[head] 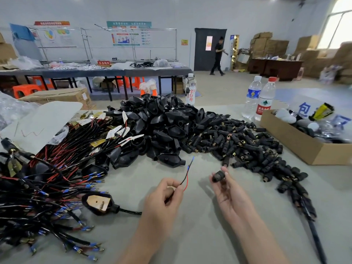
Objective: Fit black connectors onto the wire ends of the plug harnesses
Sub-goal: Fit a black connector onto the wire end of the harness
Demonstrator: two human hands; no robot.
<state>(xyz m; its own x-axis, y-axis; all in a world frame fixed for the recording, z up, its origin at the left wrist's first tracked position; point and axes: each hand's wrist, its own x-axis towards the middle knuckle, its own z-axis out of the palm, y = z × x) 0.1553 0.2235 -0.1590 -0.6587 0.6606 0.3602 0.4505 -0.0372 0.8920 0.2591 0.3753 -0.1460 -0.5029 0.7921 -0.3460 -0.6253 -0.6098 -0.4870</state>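
My left hand point(163, 195) pinches a plug harness cable just below where its red and black wires point(185, 180) split; their blue-tipped ends point up and away. The harness's open plug body point(99, 203) lies to the left on the table. My right hand point(228, 189) holds one small black connector point(218, 176) between thumb and fingers, a little right of the wire ends and apart from them. A spread of loose black connectors point(242, 143) lies beyond my right hand.
A heap of black plug shells point(163, 121) sits at centre back. A tangle of harnesses point(47, 187) fills the left. A cardboard box point(304, 141) stands at right, with water bottles point(264, 99) behind it. A person walks far off by a dark door.
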